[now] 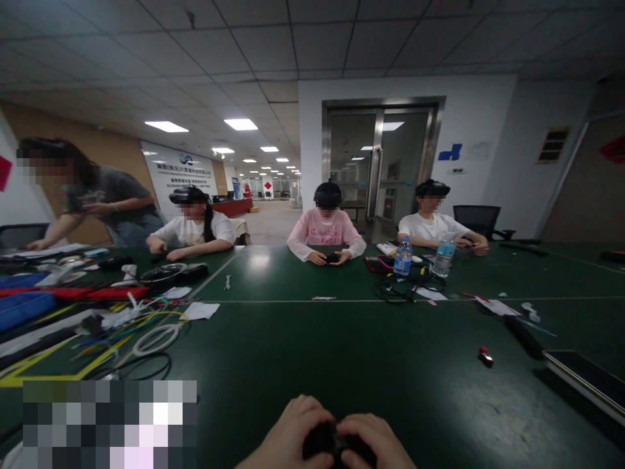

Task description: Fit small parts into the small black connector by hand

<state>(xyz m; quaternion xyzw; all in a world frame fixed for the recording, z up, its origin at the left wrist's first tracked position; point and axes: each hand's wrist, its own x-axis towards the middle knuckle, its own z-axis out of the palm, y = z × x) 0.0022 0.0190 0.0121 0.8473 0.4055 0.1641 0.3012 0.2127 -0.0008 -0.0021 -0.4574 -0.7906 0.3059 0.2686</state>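
Their left hand [288, 433] and right hand [375, 441] are both clamped on a small black gadget [323, 443] at the near edge of the table [342, 352]. It looks light and rigid, so gripping its ends seems best.

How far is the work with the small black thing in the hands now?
Done: no finished piece shows beside the hands on the green table. In hand: the left hand and right hand both clasp a small black object at the near edge, mostly hidden by them. Left: hard to tell; the coloured cables at the left lie untouched.
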